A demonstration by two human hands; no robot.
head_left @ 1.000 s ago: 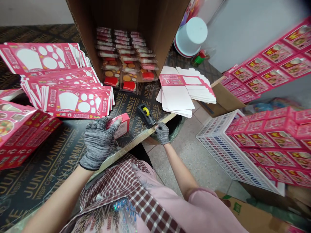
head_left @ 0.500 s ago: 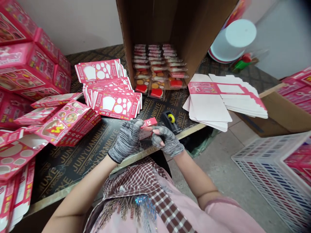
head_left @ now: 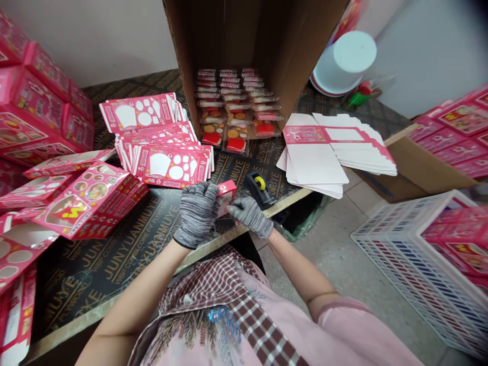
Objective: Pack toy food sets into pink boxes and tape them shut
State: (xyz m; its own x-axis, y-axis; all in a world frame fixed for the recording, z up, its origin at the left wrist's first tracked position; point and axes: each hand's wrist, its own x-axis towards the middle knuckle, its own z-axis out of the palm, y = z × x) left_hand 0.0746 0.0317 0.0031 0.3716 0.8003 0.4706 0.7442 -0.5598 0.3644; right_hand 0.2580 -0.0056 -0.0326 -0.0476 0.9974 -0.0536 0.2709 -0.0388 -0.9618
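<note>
A small pink printed cardboard box point(head_left: 227, 189) is held upright near the front edge of the table. My left hand point(head_left: 198, 211), in a grey fingerless glove, wraps round its left side. My right hand point(head_left: 249, 216), gloved alike, pinches the lower right part of the box with thumb and fingers. The lower part of the box is partly hidden by my hands. Just right of it stands a black tape dispenser point(head_left: 260, 192) with a yellow core. Flat pink cartons with cut-out windows point(head_left: 171, 165) lie fanned in a stack behind my left hand.
A tall brown carton point(head_left: 305, 66) holds rows of bagged toy pieces point(head_left: 236, 137). Folded pink boxes point(head_left: 89, 195) pile up at left. White-sided flat cartons point(head_left: 316, 160) lie at right. A white plastic basket point(head_left: 396, 254) stands on the floor.
The pink box now stands higher and shows more of its side between my hands. My right fingers have closed in at its side. The view has shifted slightly to the right.
</note>
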